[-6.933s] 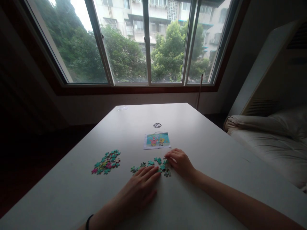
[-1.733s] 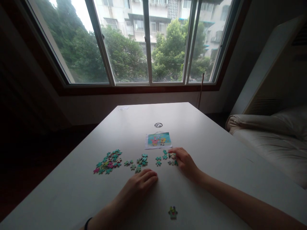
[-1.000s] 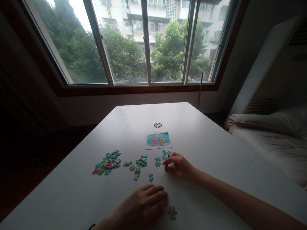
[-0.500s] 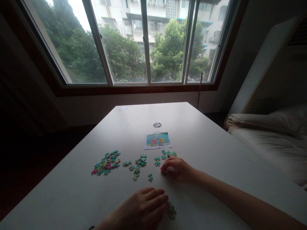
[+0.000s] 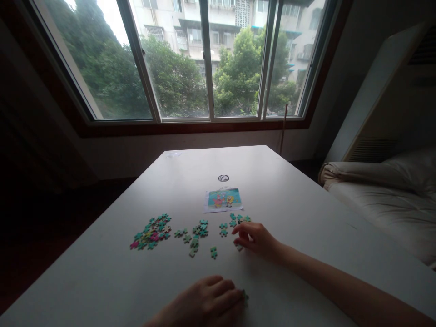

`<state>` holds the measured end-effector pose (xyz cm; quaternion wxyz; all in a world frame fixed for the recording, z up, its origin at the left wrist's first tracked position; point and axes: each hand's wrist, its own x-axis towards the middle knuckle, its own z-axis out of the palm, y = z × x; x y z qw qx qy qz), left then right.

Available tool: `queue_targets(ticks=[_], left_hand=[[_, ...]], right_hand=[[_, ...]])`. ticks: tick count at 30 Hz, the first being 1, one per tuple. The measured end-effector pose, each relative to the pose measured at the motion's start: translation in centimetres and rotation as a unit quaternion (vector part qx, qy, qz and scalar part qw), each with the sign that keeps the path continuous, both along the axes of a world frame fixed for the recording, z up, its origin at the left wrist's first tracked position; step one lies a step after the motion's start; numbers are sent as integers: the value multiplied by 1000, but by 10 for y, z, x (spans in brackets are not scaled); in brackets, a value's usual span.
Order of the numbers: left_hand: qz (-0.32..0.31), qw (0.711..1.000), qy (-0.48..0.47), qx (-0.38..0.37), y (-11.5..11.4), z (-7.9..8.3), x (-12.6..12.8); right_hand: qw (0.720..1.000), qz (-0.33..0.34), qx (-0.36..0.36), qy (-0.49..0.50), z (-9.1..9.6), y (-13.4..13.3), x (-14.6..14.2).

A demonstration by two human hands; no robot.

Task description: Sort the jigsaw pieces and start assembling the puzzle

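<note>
My left hand (image 5: 211,302) rests low on the white table, its fingers together and curled over a small joined puzzle piece (image 5: 245,297); most of that piece is hidden beneath the fingertips. My right hand (image 5: 256,238) has thumb and forefinger apart, with nothing seen between them. Just under its thumb lies another puzzle piece (image 5: 239,247), partly covered. Beyond the right fingers sit several green pieces (image 5: 233,220), and a joined pair (image 5: 223,230) is to their left. A separate green piece (image 5: 213,252) lies between the two hands.
A heap of mixed puzzle pieces (image 5: 151,232) lies on the left, with a looser green group (image 5: 197,234) beside it. Behind them is a cartoon picture sheet (image 5: 224,200). A round dark-rimmed spot (image 5: 223,178) marks the table (image 5: 289,200). A padded seat (image 5: 384,204) stands at right.
My right hand's fingers have spread and drawn slightly right, uncovering part of the piece below. My left hand has shifted right and down, over the near puzzle piece.
</note>
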<state>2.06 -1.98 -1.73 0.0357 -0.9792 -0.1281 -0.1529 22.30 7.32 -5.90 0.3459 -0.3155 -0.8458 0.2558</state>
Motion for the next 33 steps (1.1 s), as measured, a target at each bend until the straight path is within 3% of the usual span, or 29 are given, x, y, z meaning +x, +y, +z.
queue_targets(ticks=[4,9,12,25,29,33], left_hand=[[4,1000,0,2,0,-3,-2],[8,1000,-1,-1,0,-3,-2],[2,1000,-18,6,0,-3,-1],[11,1000,5,-1,-1,-1,-1],[9,1000,-12,-3,0,-2,-1],[-2,1000,-17,-1,1,-3,-3]], right_hand=[[998,-40,-39,26,7,0,1],[997,56,4,-47,14,-6,0],[995,67,27,-65,16,-9,-1],[998,63,-22,-5,4,-6,1],[996,-39,-38,69,6,-2,1],[968,-162,-113,155,-2,12,3]])
